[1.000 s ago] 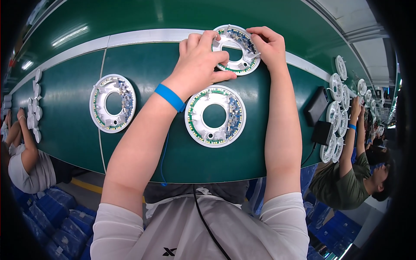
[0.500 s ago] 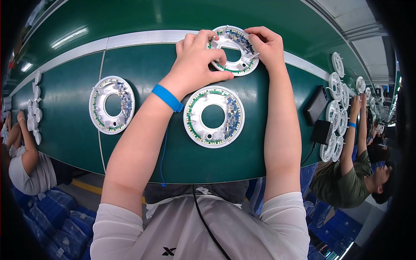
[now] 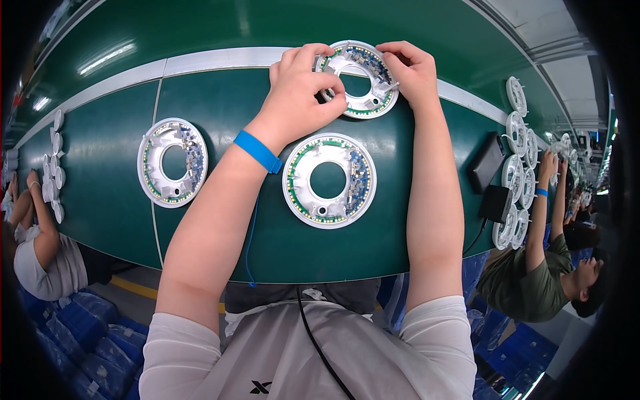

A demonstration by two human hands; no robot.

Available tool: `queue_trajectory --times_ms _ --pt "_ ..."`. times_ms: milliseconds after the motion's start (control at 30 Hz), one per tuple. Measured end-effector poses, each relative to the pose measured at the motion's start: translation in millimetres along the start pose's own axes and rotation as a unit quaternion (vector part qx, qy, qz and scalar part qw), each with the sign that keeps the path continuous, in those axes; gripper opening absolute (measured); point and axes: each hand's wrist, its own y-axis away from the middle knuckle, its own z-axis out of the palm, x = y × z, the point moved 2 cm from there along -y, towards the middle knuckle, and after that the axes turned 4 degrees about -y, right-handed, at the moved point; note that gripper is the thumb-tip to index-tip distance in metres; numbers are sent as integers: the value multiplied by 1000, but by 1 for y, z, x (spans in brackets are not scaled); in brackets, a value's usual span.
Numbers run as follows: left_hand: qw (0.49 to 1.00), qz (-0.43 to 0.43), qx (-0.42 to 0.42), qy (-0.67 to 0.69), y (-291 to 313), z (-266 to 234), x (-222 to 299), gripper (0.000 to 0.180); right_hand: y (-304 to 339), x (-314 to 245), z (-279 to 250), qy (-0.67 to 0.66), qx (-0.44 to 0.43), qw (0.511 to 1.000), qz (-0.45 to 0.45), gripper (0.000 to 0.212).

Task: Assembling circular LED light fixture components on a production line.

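Both hands are at a round white lamp housing (image 3: 362, 102), a ring with a green-and-blue circuit board full of small LEDs, lying at the far side of the green bench. My left hand (image 3: 300, 90), with a blue wristband, is closed at its left rim, thumb and forefinger curled toward each other. The hand partly hides that rim. Pressed against the upper right rim are the thumb and fingers of my right hand (image 3: 415, 73). A second such housing (image 3: 298, 183) lies flat between my forearms, and a third housing (image 3: 155, 167) sits left of my left arm.
Toward the right edge stand two black boxes (image 3: 487, 162) (image 3: 495, 203), one with a cable. Several more housings (image 3: 512, 175) are beside them, with a co-worker's arms (image 3: 539, 207) beyond. On the far left are stacked housings (image 3: 59, 177) and another person (image 3: 50, 257). A thin blue cord (image 3: 251, 253) hangs near my left forearm.
My left thumb has drawn in from the housing's lower edge toward the forefinger. The right hand keeps its place on the rim. The co-worker's hands at right have shifted slightly.
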Motion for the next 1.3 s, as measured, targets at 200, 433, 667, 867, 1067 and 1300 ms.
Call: queue_trajectory --times_ms 200,433,667,867,1067,1300 --pt "1000 -11 -6 2 -1 -3 1 7 -1 -1 1 -4 0 1000 2 18" --pt "1000 -10 -4 -7 -1 -2 3 7 -1 -1 1 -2 1 1000 7 18" --pt "1000 16 -15 -15 -2 -4 5 7 -1 -1 2 11 4 1000 8 17" --pt "997 52 27 -49 -1 -7 15 7 1 -5 10 0 -13 1000 -17 16" --pt "982 75 3 -174 0 -8 31 14 4 -8 24 9 -23 996 -81 14" --pt "979 59 -30 -194 2 -7 30 20 9 -18 34 38 -32 994 -94 13"
